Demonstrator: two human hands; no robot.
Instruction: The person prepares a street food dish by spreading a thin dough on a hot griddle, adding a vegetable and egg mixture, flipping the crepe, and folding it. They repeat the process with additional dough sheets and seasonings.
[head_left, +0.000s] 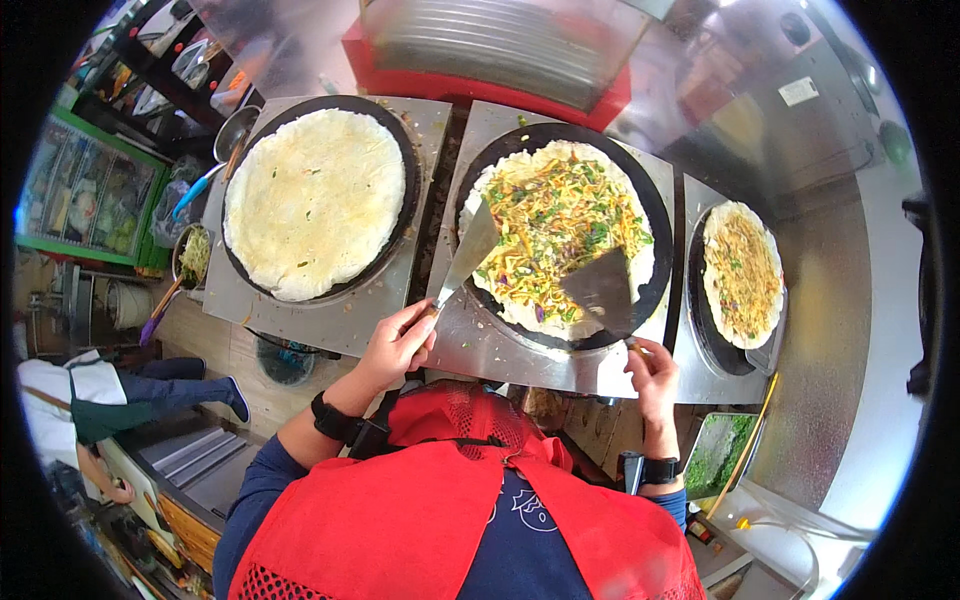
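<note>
My left hand (401, 341) grips the wooden handle of a long steel spatula (466, 251), whose blade reaches the left edge of the middle pancake. My right hand (651, 375) holds a wide, dark scraper (602, 292) over the lower right of that pancake. The pancake (517, 309) lies on a round black griddle (660, 247), covered by a shredded vegetable filling (570, 202) of yellow, green and purple bits. On the left griddle (411, 187) rests a plain, pale pancake (315, 202). A third, browned pancake (742, 274) with toppings overhangs the right griddle (696, 300).
Left of the griddles are a ladle with a blue handle (193, 196) and a bowl of pale shreds (195, 256). A co-worker (97, 397) stands at lower left. A tray of chopped greens (721, 454) sits at lower right. A steel wall (825, 300) bounds the right side.
</note>
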